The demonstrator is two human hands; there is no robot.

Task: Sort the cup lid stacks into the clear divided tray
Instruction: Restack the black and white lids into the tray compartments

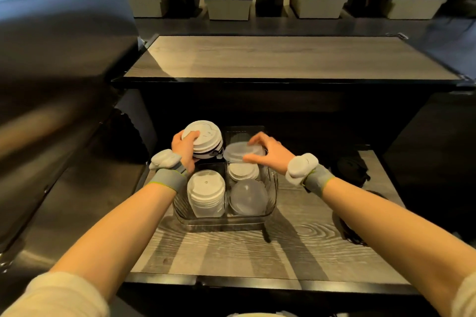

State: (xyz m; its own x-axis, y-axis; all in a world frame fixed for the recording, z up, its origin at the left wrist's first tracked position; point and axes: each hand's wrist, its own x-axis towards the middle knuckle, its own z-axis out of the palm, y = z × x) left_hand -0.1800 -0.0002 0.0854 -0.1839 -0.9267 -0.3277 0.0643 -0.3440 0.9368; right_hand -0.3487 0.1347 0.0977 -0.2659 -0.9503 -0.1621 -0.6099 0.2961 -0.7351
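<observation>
Left hand (184, 148) holds white lids (206, 140) above lid-filled tray (221, 221).

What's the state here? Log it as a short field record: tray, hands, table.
tray: clear, divided; large white lids near-left, clear domed lids near-right, small white lids behind them
left hand: grips white lid stack at the tray's far-left corner
right hand: holds clear lid stack over the tray's far right
table: wood-grain, bears the tray
</observation>
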